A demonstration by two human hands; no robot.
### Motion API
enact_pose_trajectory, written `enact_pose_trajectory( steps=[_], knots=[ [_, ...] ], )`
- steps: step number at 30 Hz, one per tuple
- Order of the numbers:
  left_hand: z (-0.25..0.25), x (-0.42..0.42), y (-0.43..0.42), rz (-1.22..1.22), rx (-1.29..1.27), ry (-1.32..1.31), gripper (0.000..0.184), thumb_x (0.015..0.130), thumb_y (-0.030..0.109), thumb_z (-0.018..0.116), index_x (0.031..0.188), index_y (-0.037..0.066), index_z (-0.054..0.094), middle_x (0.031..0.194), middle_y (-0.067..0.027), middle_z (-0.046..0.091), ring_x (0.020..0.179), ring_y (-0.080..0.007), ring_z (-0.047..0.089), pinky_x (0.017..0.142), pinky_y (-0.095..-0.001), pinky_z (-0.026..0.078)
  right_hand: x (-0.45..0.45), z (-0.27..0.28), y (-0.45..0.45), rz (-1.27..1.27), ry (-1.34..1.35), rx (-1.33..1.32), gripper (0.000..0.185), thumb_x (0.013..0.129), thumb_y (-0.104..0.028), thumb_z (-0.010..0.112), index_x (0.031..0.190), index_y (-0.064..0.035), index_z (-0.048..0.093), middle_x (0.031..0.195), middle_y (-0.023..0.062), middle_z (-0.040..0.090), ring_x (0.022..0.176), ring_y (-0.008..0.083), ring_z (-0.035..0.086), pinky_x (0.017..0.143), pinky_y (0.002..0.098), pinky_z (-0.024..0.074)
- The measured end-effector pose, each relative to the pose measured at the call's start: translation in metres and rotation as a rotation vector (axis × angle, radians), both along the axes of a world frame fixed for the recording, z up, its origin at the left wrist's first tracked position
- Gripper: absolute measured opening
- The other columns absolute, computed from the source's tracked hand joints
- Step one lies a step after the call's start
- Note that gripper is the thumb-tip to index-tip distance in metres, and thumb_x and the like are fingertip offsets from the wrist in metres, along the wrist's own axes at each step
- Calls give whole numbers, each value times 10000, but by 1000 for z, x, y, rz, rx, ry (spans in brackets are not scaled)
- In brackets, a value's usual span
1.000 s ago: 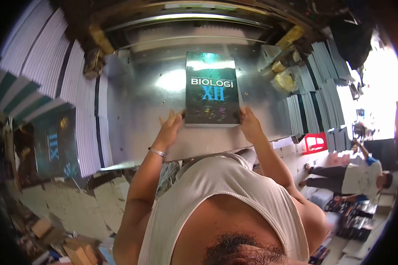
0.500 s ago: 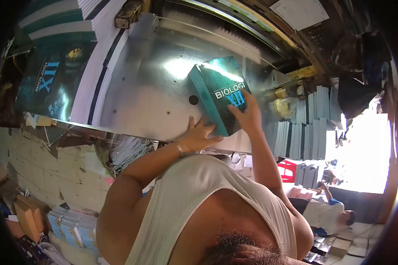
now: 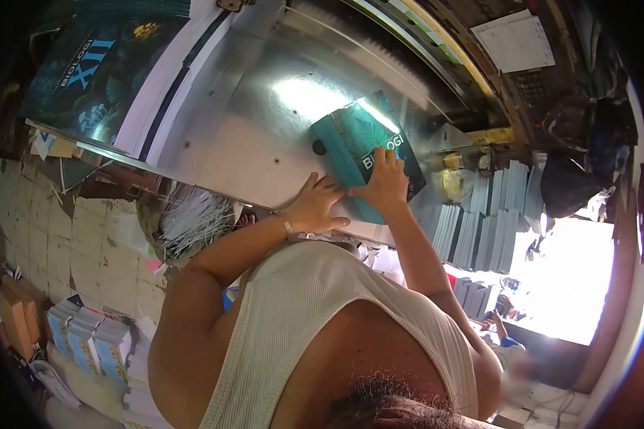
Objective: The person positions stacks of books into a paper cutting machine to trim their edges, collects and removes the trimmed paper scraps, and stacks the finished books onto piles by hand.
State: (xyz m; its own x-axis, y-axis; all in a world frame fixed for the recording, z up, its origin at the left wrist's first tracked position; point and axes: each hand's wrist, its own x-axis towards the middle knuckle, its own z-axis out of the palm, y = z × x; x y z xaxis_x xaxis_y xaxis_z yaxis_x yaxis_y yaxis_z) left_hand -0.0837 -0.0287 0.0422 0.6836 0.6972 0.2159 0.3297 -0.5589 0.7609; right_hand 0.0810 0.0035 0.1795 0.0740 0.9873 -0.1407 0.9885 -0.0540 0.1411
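Observation:
A thick stack of dark teal books titled BIOLOGI (image 3: 361,132) lies turned at an angle on the metal table (image 3: 250,136), its teal spine side facing left. On top of it rests my right hand (image 3: 385,182), thumb and fingers spread over the cover and covering part of the title. Beside the near left edge of the stack is my left hand (image 3: 315,206), fingers apart, palm down at the table's front edge; nothing is held in it.
A stack of matching books (image 3: 96,86) stands at the left. More book stacks (image 3: 472,229) line the right, by a machine frame (image 3: 472,61). Paper strips (image 3: 193,218) fill a bag below the table. Another person's arm (image 3: 501,330) shows at lower right.
The view has swung round. The stack of books has turned from upright and tilted, showing its spine side. My right hand has moved from its right edge onto the cover; my left hand is nearer the front edge.

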Motion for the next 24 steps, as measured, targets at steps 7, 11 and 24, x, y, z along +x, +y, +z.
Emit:
enact_pose_trajectory(
  steps=[7,11,24],
  knots=[
    [0,-1,-1,6,9,24,795,856,530,692,1394,-33,531,1490,-202,498,1453,-451,331,1196,-638,171,5,-2,0,49,-2,0,933,534,-344,959,1288,-100,467,1221,145,539,1125,374,582,878,485,568],
    [-4,-1,-1,25,22,-1,799,853,528,698,1388,-44,537,1483,-203,507,1458,-437,330,1208,-618,162,6,0,1,49,18,3,876,553,-308,934,1271,-98,478,1209,150,542,1103,374,595,877,480,566],
    [-6,7,-3,17,17,88,885,852,556,680,1465,-40,449,1525,-226,454,1495,-418,275,1224,-597,125,33,86,23,98,77,95,685,659,-173,824,1241,-126,463,1083,172,688,1025,393,684,879,468,552]
  ],
)
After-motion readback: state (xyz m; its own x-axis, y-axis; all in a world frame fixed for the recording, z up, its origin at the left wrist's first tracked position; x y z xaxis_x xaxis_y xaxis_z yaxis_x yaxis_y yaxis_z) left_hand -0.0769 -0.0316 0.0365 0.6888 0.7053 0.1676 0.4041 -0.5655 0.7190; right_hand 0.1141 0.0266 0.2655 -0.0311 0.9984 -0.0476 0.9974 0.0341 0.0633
